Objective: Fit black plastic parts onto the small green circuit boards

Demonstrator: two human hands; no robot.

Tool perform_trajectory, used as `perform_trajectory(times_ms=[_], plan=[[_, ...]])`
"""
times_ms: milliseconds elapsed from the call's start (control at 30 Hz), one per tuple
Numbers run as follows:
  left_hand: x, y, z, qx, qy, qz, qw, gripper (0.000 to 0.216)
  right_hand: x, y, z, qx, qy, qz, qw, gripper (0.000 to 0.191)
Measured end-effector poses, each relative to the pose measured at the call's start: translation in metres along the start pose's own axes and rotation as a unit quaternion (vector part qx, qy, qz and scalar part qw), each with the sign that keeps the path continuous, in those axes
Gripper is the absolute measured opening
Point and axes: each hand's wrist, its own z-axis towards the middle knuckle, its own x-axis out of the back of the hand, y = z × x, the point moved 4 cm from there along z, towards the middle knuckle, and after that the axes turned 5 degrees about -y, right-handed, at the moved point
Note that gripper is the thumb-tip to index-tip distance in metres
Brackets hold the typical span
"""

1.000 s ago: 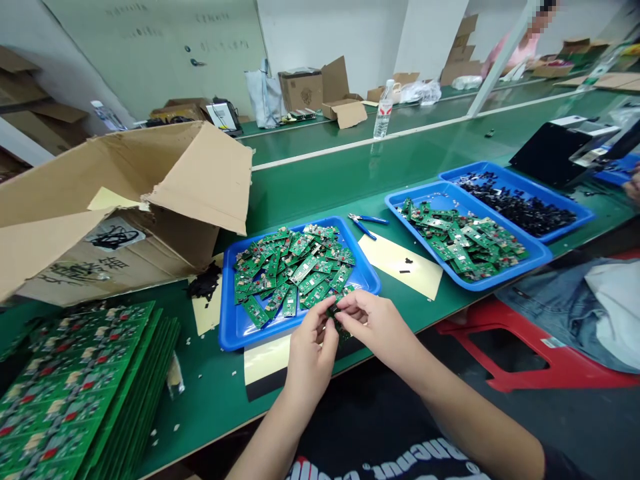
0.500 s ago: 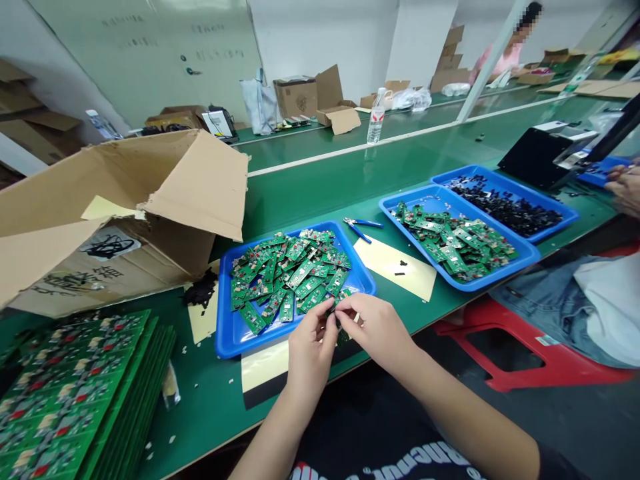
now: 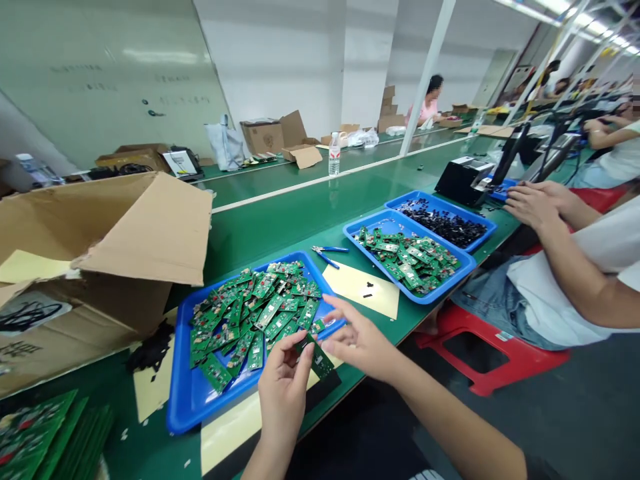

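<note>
"Holding anything, that left hand (image 3: 284, 383)?"

"Yes, a narrow green circuit board (image 3: 321, 363), pinched at its upper end between the thumb and the bent fingers. It hangs aslant just off the near right corner of the left blue tray (image 3: 197, 393)."

"And the right hand (image 3: 361, 339)?"

"Spread fairly wide, its fingertips close to the board. I can't tell whether any of them touches it."

"What's in that tray?"

"A jumbled heap of similar boards (image 3: 270, 310). A cream sheet with a dark strip lies partly under the near edge, on the green tabletop (image 3: 150, 455)."

"Beyond it?"

"Blue-handled cutters (image 3: 331, 257), their handles parted, and near them another cream sheet (image 3: 383, 300) bearing a few black bits. Farther right, a second blue tray (image 3: 463, 273) carries more boards, and just behind it a third tray (image 3: 486, 235) holds small black parts."

"What about the left side?"

"An open cardboard box (image 3: 160, 230), with a stack of larger board panels (image 3: 37, 433) nearer the camera."

"Anybody close by?"

"A co-worker's hands (image 3: 535, 203) are at the right, beside the trays."
</note>
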Motion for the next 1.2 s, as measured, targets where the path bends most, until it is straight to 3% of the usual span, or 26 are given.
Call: perform_trajectory(times_ms=[67, 133, 233, 333, 367, 433, 533, 667, 800, 933, 1067, 1167, 1200], plan=[[-0.006, -0.002, 0.005, -0.008, 0.023, -0.022, 0.999, 0.019, -0.013, 0.007, -0.009, 0.002, -0.017, 0.068, 0.997, 0.067], [-0.015, -0.005, 0.010, -0.011, 0.024, -0.027, 0.999, 0.020, -0.016, 0.015, -0.013, 0.022, 0.011, 0.079, 0.997, 0.063], [-0.032, -0.010, 0.017, -0.008, -0.028, -0.009, 1.000, 0.030, 0.005, 0.026, -0.011, 0.041, 0.068, 0.045, 0.996, 0.057], [-0.042, -0.012, 0.021, -0.018, -0.094, 0.045, 0.994, 0.055, 0.064, 0.029, -0.002, 0.030, 0.205, -0.082, 0.975, 0.055], [-0.043, -0.012, 0.020, -0.026, -0.111, 0.071, 0.991, 0.058, 0.090, 0.028, -0.001, 0.012, 0.282, -0.148, 0.948, 0.057], [-0.042, -0.015, 0.019, -0.040, -0.134, 0.125, 0.982, 0.048, 0.138, 0.027, 0.004, -0.008, 0.359, -0.188, 0.914, 0.060], [-0.038, -0.018, 0.015, -0.053, -0.158, 0.177, 0.970, 0.033, 0.192, 0.028, 0.012, -0.043, 0.413, -0.234, 0.879, 0.063], [-0.032, -0.017, 0.014, -0.091, -0.151, 0.213, 0.961, 0.027, 0.220, 0.028, 0.021, -0.083, 0.421, -0.260, 0.865, 0.058], [-0.028, -0.013, 0.017, -0.141, -0.152, 0.274, 0.939, 0.025, 0.204, 0.023, 0.018, -0.102, 0.407, -0.239, 0.876, 0.057], [-0.039, -0.006, 0.026, -0.209, -0.175, 0.341, 0.900, 0.025, 0.149, 0.035, 0.010, -0.148, 0.262, -0.156, 0.941, 0.049], [-0.077, 0.000, 0.037, -0.266, -0.275, 0.430, 0.818, 0.026, 0.099, 0.060, 0.005, -0.203, 0.139, -0.073, 0.966, 0.053], [-0.110, -0.002, 0.046, -0.264, -0.328, 0.498, 0.758, 0.031, 0.088, 0.070, 0.006, -0.225, 0.115, -0.049, 0.966, 0.061], [-0.120, -0.004, 0.048, -0.266, -0.335, 0.502, 0.752, 0.032, 0.088, 0.072, 0.006, -0.229, 0.111, -0.047, 0.966, 0.063]])
